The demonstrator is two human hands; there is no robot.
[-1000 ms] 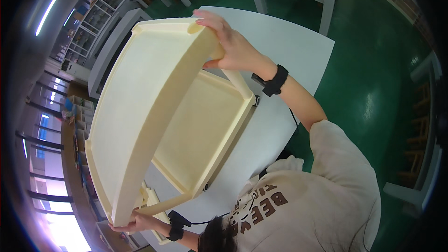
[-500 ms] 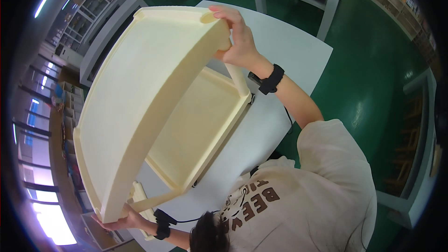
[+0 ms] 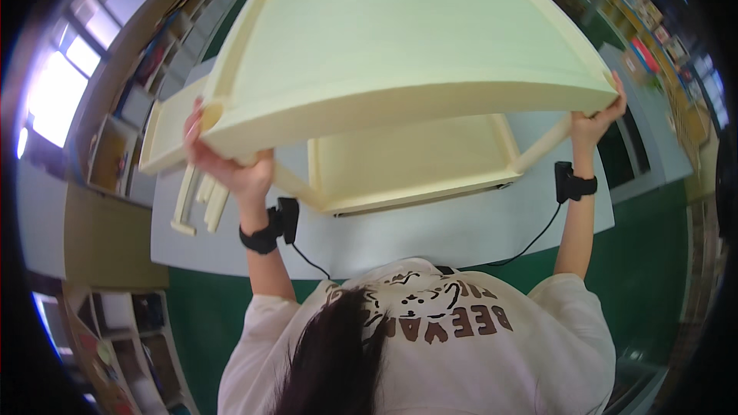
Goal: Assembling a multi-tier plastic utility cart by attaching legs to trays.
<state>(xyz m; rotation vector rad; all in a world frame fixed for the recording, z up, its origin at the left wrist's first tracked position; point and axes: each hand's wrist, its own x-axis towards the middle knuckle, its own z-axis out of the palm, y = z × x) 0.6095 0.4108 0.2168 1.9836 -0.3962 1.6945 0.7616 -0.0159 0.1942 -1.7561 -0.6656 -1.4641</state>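
Together, left hand point(image 3: 234, 169) and right hand point(image 3: 599, 120) curl fingers point(image 3: 194, 129) round one upper tray point(image 3: 392, 34) above one lower tray point(image 3: 411, 161).

Bold brown block letters point(image 3: 465, 324) printed across my off-white shirt point(image 3: 492, 373), two rows of them, part of the lettering hidden behind my dark hair point(image 3: 334, 357), colourful goods point(image 3: 644, 55) over to my far right too small and blurred for me to read

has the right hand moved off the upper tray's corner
No: judged against the upper tray, the right hand stays at its near right corner.
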